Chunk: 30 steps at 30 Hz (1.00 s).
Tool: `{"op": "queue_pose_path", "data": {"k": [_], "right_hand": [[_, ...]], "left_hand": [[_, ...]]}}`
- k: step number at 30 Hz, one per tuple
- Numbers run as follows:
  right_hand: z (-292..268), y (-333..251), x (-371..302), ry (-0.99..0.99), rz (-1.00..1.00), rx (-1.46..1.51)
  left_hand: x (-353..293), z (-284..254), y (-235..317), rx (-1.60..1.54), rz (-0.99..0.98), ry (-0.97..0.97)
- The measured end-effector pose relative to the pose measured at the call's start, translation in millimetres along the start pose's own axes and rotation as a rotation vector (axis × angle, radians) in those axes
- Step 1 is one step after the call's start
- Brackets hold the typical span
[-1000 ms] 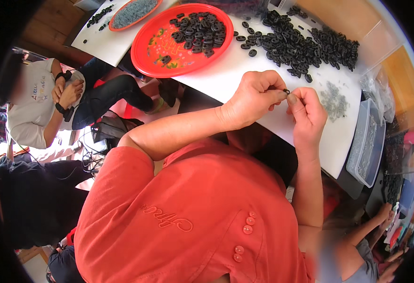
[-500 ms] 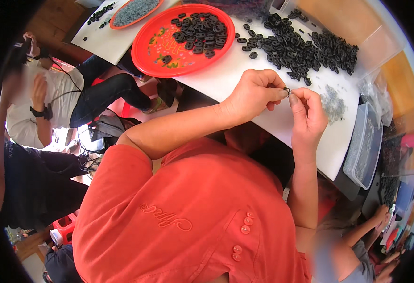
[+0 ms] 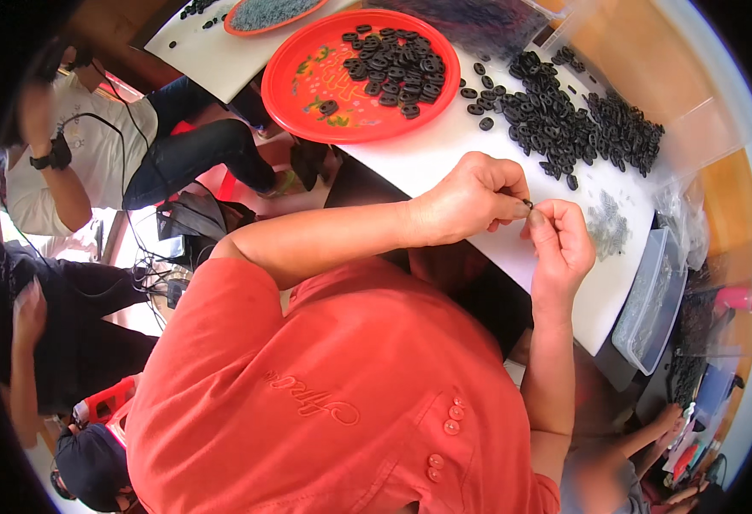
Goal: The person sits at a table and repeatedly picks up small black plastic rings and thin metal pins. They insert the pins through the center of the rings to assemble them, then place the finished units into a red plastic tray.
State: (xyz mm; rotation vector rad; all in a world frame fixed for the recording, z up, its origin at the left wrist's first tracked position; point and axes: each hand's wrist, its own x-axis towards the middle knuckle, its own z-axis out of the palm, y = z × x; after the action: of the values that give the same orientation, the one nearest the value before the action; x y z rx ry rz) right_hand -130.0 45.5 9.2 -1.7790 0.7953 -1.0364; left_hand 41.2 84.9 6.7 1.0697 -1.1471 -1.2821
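Note:
Near the table's front edge, both my hands meet at the fingertips. My left hand (image 3: 477,199) pinches a small black oval part (image 3: 528,204), mostly covered by the thumb and fingers. Closed in a pinch, my right hand (image 3: 562,244) presses up to that same part from the right; anything small between its fingertips is hidden. Beyond my hands a heap of black oval parts with holes (image 3: 556,124) lies on the white tabletop (image 3: 402,167). Small clear pieces (image 3: 609,224) are scattered just right of my right hand.
A red round tray (image 3: 286,107) with more black parts stands at the left. Behind it is an orange dish (image 3: 275,12) of greyish pieces. A clear plastic tub (image 3: 650,304) sits at the right edge beside a plastic bag (image 3: 683,218). Other people sit nearby on both sides.
My hands have drawn slightly closer together, and the black part between them shows less than before. The view has shifted, so the table sits a little lower and further right.

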Motion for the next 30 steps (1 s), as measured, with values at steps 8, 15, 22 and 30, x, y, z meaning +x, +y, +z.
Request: {"op": "queue_pose_path", "data": {"k": [8,15,22,30], "right_hand": [[6,-11,64,-0.113,0.036,-0.242],[47,-1,121,-0.347,-0.231,-0.986],[28,5,102,-0.369,-0.469,-1.002],[-3,8,68,-0.157,-0.568,-0.945]], "left_hand": [[-7,-12,-5,-0.107,0.072,0.038],[-9,-18,-9,-0.133,0.149,-0.018],[-15,-17,-14,-0.192,0.143,0.075],[-11,-10,-7,-0.231,0.093,0.233]]}}
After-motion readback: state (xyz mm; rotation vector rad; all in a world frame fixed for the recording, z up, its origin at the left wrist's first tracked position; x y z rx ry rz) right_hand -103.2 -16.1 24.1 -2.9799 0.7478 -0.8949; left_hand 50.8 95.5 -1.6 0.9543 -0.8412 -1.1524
